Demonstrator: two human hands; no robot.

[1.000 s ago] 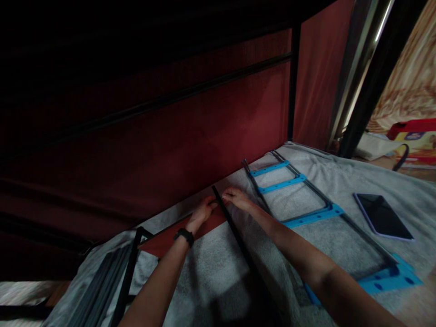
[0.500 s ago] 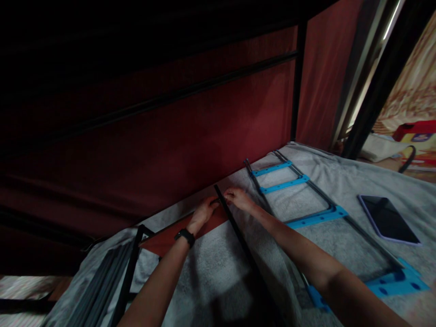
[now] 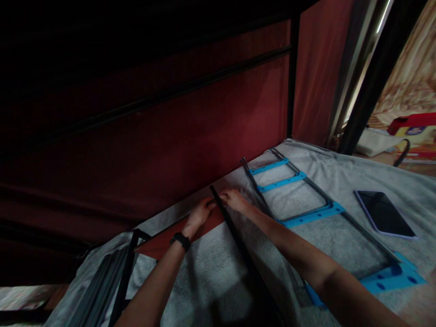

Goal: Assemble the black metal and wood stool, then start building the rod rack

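Note:
A long black metal rod [image 3: 238,247] runs from near me up to the foot of a dark red fabric wall [image 3: 190,136]. My left hand [image 3: 200,213], with a black watch on its wrist, pinches the rod's far end from the left. My right hand [image 3: 232,200] grips the same end from the right. Under my left hand lies a strip of the red fabric's lower edge [image 3: 170,238], spread on a grey blanket [image 3: 211,277]. The fingertips are too dim to make out finely.
A black frame with blue plastic crossbars [image 3: 296,200] lies on the blanket to the right. A dark tablet [image 3: 384,213] rests further right. More black rods [image 3: 112,281] lie at the left. Black uprights [image 3: 291,77] hold the fabric; boxes [image 3: 413,134] sit beyond.
Both hands stay at the rod's far end. The view has shifted slightly; the hands sit a little lower and left in the picture than before.

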